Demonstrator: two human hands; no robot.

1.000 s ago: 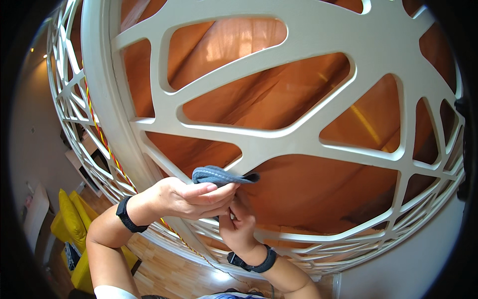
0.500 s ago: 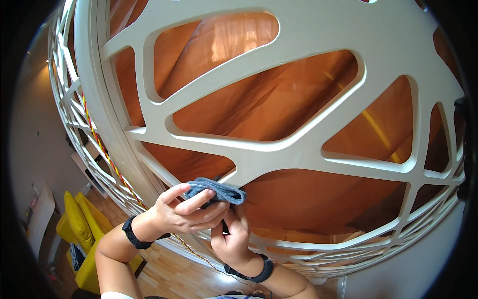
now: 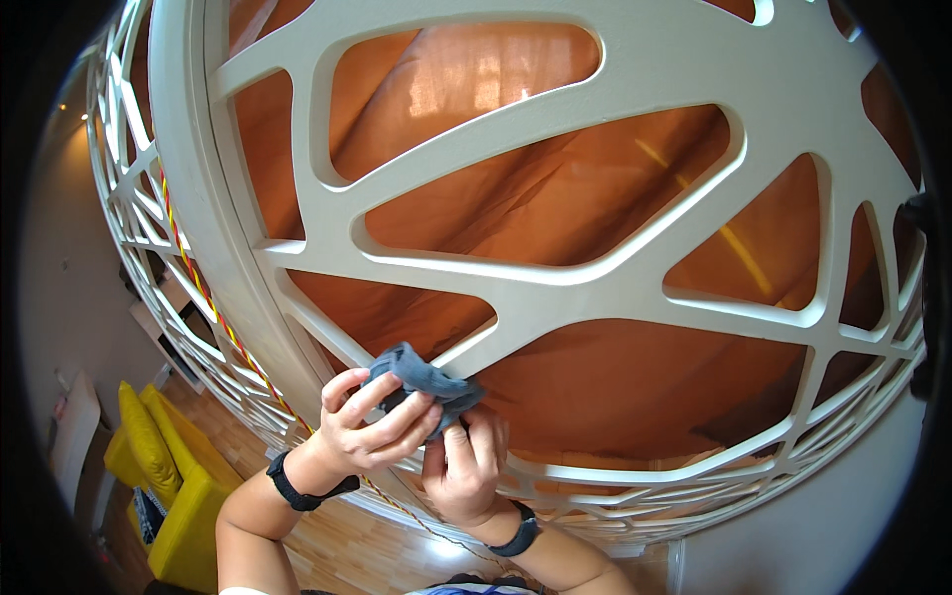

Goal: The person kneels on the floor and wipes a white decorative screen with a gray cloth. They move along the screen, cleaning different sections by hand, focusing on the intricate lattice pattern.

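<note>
Cloth [image 3: 421, 377], grey, soft and limp, bunches against the white lattice screen [image 3: 615, 288]; your left hand [image 3: 372, 426] and right hand [image 3: 461, 466] pinch its folds.

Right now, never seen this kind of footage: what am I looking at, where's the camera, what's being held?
There is no machine here. A person works with two bare hands, and the picture comes from a wide fisheye camera worn on their head, so straight edges bend near the rim and the forearms enter from the bottom.

Filling most of the view is a white lattice screen with irregular cut-out openings; orange fabric shows behind it. The left hand grips a bunched grey-blue cloth against a bar of the lattice. The right hand sits just under it, fingers touching the cloth's lower edge. Each wrist carries a black band.

At lower left there is yellow furniture on a wooden floor.
</note>
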